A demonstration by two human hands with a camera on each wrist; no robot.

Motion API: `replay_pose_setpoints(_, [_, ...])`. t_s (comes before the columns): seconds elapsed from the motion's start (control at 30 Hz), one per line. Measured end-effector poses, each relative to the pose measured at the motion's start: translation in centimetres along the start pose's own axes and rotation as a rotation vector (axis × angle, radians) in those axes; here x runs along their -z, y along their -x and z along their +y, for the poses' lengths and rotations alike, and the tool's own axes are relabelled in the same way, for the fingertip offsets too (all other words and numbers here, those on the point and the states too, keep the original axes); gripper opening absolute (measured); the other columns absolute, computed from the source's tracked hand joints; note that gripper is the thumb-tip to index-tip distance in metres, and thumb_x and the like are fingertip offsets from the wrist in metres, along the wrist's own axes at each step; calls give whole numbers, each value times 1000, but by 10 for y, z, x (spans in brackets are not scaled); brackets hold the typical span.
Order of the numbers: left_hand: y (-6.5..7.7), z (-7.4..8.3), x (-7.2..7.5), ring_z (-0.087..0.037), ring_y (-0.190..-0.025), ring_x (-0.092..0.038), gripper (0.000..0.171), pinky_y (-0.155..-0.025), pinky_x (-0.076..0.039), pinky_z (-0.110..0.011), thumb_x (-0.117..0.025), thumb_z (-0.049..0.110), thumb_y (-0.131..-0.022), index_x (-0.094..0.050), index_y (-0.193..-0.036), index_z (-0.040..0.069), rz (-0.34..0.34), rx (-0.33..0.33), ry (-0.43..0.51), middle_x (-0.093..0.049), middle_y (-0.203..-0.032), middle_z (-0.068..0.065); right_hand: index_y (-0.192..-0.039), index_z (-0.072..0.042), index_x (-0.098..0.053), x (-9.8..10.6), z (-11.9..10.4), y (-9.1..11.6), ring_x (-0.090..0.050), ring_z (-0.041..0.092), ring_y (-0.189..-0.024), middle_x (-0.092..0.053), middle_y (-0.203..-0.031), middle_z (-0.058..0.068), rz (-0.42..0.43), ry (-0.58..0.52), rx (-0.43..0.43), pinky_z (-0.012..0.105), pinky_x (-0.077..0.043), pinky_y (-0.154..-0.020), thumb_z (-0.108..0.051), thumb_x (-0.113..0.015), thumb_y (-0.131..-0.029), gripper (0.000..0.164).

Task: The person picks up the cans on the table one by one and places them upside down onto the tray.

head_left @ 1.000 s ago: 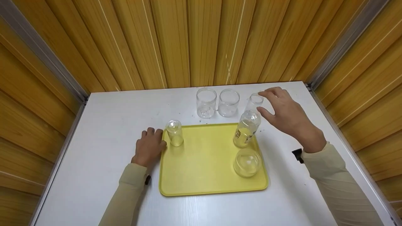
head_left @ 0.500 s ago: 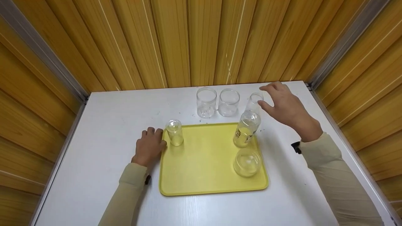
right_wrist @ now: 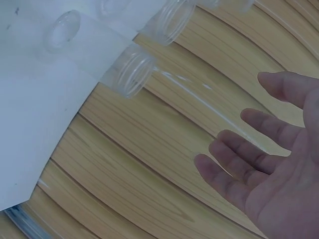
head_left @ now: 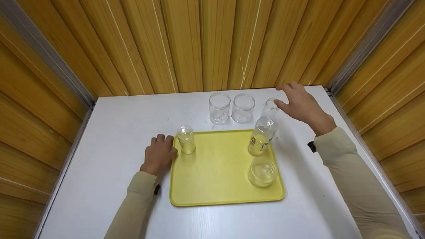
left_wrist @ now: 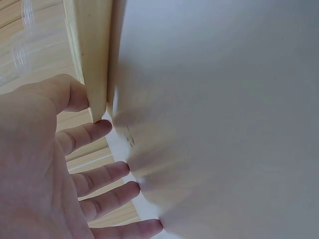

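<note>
My left hand (head_left: 158,155) rests on the table at the left edge of the yellow tray (head_left: 219,179). In the left wrist view its thumb (left_wrist: 75,94) lies against the tray's rim and the fingertips touch the white surface. My right hand (head_left: 302,104) hovers over the back right, empty, fingers spread and slightly bent. Just left of it stands a narrow clear jar (head_left: 270,109), seen in the right wrist view as an open-mouthed jar (right_wrist: 130,72) apart from the fingers. On the tray are a slim clear jar (head_left: 186,141), a printed clear bottle (head_left: 262,137) and a squat clear jar (head_left: 262,172).
Two wider clear jars (head_left: 219,109) stand side by side behind the tray on the white table (head_left: 116,132). Yellow wood-look panels (head_left: 212,43) wall the table at the back and both sides.
My right hand has moved up and back, away from beside the narrow jar's rim toward the table's far edge. The left hand stays at the tray, and the jars and bottle have not moved.
</note>
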State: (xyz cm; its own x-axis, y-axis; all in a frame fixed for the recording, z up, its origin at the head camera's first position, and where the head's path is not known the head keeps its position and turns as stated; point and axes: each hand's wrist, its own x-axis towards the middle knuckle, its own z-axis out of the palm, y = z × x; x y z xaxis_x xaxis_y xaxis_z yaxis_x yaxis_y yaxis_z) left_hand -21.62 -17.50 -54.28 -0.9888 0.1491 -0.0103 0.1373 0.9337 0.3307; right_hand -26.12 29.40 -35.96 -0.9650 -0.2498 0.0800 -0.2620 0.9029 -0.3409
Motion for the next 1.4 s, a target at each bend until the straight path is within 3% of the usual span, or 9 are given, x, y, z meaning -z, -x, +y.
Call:
replay_pose_setpoints(0.43, [-1, -2, -1, -44, -114, -51, 48, -79, -54, -61, -57, 29, -98, -61, -139, 4, 2, -10, 2, -53, -133, -23, -152, 1, -50, -10, 15, -18, -40, 54, -142, -36, -157, 33, -86, -34, -96, 71, -38, -110, -27, -66, -105, 56])
replay_pose_setpoints(0.83, [-1, -1, 0, -44, -114, -51, 49, -79, -55, -60, -58, 28, -98, -61, -140, 3, 0, -8, 1, -53, -135, -24, -153, 3, -47, -27, 29, -34, -39, 52, -143, -36, -157, 33, -143, -28, -119, 70, -37, -112, -28, -65, -105, 60])
replay_pose_setpoints(1.4, [0, 0, 0, -45, -118, -51, 48, -80, -54, -64, -56, 27, -98, -61, -139, 4, -3, -3, 15, -53, -137, -24, -153, 5, -45, -42, 42, -42, -42, 54, -139, -39, -152, 37, -179, -2, -120, 70, -39, -109, -27, -68, -103, 64])
